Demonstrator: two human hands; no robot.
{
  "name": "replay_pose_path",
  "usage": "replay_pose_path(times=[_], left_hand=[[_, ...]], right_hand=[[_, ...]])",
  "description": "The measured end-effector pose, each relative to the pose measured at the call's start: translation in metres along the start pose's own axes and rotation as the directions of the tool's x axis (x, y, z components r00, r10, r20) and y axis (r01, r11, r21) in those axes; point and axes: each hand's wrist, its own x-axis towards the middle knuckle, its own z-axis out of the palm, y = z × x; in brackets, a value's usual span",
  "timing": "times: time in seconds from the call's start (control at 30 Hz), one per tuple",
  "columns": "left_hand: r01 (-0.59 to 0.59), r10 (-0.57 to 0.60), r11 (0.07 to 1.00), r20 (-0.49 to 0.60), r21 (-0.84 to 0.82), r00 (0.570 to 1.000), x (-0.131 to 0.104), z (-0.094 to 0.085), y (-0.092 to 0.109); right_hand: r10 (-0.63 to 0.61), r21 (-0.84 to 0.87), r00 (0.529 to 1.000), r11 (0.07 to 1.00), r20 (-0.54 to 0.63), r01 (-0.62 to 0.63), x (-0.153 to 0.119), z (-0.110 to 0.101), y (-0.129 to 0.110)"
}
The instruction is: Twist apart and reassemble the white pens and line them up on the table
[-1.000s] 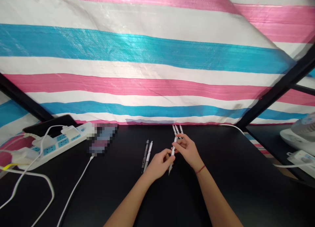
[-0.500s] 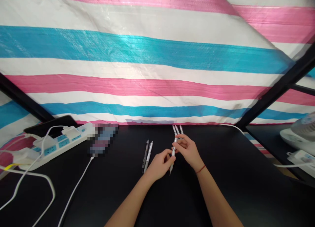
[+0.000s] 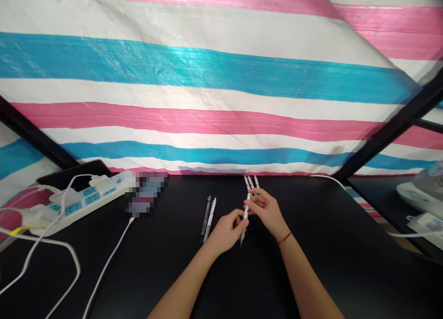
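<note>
Left hand [image 3: 226, 231] and right hand [image 3: 266, 208] pinch a white pen [image 3: 246, 213] over the desk [image 3: 321, 227], its handling seemingly unfinished; three pens [image 3: 251, 182] lie beyond, two more pens [image 3: 210, 217] leftward; whether its barrel is closed is unclear.

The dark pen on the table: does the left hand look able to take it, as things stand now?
Probably not at once: the left hand is close to the dark pen, but its grip is on a white pen, and the paler pen lies in between.

Held white pen [image 3: 246, 214] — lower tip [image 3: 241, 241] swung slightly rightward, camera view turned a touch left
</note>
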Motion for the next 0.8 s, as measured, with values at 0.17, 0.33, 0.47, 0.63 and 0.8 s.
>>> replay_pose_path(times=[0.17,0.33,0.47,0.63,0.8], left_hand=[[0.009,-0.009,1.0,0.006,-0.01,1.0,0.0007,0.0004,-0.0009],[-0.004,0.004,1.0,0.001,0.025,1.0,0.0009,0.0004,-0.0026],[0.007,-0.007,1.0,0.006,0.013,1.0,0.001,0.0013,-0.0032],[-0.01,0.01,0.999,-0.008,0.036,1.0,0.0004,0.0027,-0.0029],[0.001,-0.001,0.999,-0.002,0.034,1.0,0.0,0.002,-0.0019]], right_hand=[[-0.017,-0.003,1.0,1.0,-0.003,0.017,0.0008,-0.0006,0.0038],[-0.058,-0.038,0.998,0.998,0.018,0.059,0.0012,-0.0024,0.0071],[-0.061,-0.072,0.998,0.996,0.004,0.061,0.0013,-0.0021,0.0069],[-0.08,-0.092,0.997,0.992,0.021,0.081,0.0005,-0.0021,0.0047],[-0.086,-0.135,0.996,0.987,0.019,0.088,-0.0002,-0.0022,0.0037]])
